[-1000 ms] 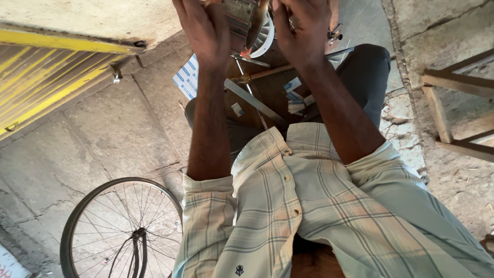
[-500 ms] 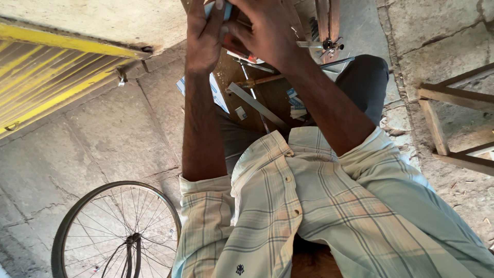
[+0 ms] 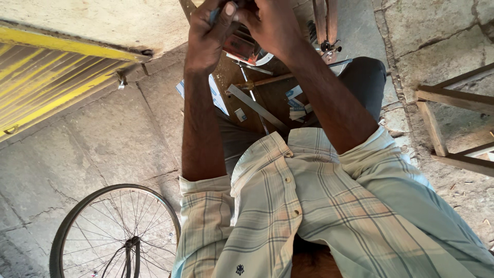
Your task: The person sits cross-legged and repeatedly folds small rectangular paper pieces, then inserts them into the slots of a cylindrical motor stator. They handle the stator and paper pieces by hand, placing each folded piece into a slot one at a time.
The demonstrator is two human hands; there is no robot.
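Note:
My left hand [image 3: 208, 36] and my right hand [image 3: 272, 25] meet at the top edge of the head view, above my lap. Both are closed around a small blue-grey object [image 3: 216, 13]; most of it is hidden by my fingers and cut off by the frame. Just below them is a red part [image 3: 239, 47]. Under my hands a brown wooden board [image 3: 234, 98] carries a flat metal strip [image 3: 257, 107], a wooden-handled tool [image 3: 262, 81] and scraps of paper. My checked shirt [image 3: 319, 216] fills the bottom of the view.
A spoked bicycle wheel [image 3: 116, 234] lies on the cracked concrete floor at bottom left. At upper left is a yellow ribbed shutter [image 3: 46, 87]. A wooden frame [image 3: 453, 123] stands at the right. A metal fork-like part [image 3: 327, 31] hangs near my right knee.
Both hands have come together from apart and closed on the small object. The view has shifted so the hands sit higher, against the top edge.

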